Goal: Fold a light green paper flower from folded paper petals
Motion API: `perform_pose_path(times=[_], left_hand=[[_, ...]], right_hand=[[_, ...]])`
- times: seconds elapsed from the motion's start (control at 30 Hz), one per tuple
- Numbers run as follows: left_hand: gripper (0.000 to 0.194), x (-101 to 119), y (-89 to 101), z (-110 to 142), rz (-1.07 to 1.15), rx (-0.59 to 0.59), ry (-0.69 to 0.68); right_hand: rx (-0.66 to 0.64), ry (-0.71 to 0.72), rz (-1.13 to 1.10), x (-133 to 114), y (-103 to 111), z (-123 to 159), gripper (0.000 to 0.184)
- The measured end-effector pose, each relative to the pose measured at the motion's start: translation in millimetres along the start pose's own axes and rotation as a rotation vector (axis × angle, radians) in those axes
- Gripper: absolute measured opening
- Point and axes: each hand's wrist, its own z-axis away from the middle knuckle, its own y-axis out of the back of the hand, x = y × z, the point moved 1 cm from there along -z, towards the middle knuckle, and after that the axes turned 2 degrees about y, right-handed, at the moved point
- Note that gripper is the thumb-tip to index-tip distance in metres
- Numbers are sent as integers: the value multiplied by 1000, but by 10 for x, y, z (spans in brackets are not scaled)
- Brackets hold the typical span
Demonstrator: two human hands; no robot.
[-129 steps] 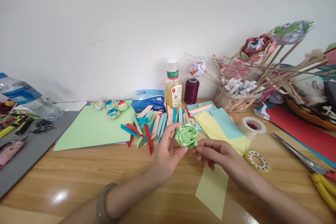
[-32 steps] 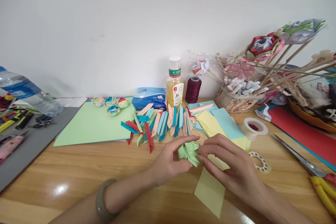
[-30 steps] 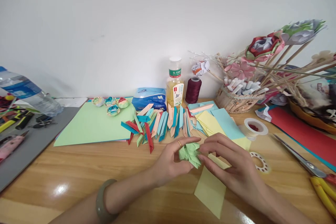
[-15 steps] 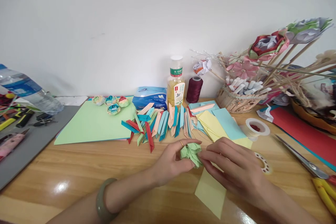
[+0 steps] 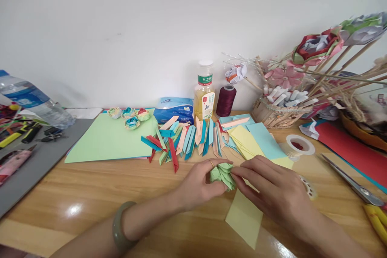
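Note:
Between my hands is a light green folded paper flower (image 5: 223, 175), its petals layered and bunched. My left hand (image 5: 201, 185) grips it from the left, thumb below and index finger over the top. The fingers of my right hand (image 5: 269, 187) are closed in a pinch on the flower's right edge. A pale yellow paper sheet (image 5: 244, 219) lies on the table just below the flower. Beyond my hands, several folded paper strips (image 5: 189, 143) in red, blue, peach and green are spread in a row.
Small finished paper flowers (image 5: 132, 123) sit on a green paper stack (image 5: 99, 141). Behind the strips stand a tissue pack (image 5: 173, 109), a drink bottle (image 5: 204, 98) and a maroon thread spool (image 5: 225, 100). Scissors (image 5: 359, 189), a white spool (image 5: 298, 146) and a basket (image 5: 273, 113) are at right.
The view has shifted slightly. Both hands still hold the green flower, and the right fingertips have moved a little along its right edge.

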Motion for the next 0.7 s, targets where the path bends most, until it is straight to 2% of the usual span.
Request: perform_pose_path(times=[0.13, 0.2, 0.33, 0.43, 0.5, 0.6, 0.7], left_hand=[[41, -5, -17, -2, 39, -36, -13], [39, -13, -18, -5, 105, -65, 21], [44, -23, 5, -16, 283, -111, 172], [46, -6, 23, -33, 394, -103, 183], [46, 8, 26, -42, 469, -76, 174], [47, 22, 21, -45, 561, -34, 170], [46, 23, 15, -41, 609, -27, 159]], right_hand=[[45, -12, 25, 7, -45, 4, 11], [55, -50, -46, 5, -50, -9, 11], [94, -274, -320, 23, 7, -64, 11], [175, -408, -383, 45, 70, -95, 10], [181, -419, -393, 49, 86, -97, 9], [119, -351, -406, 36, 67, -75, 9], [111, -304, -390, 25, 36, -42, 12]])
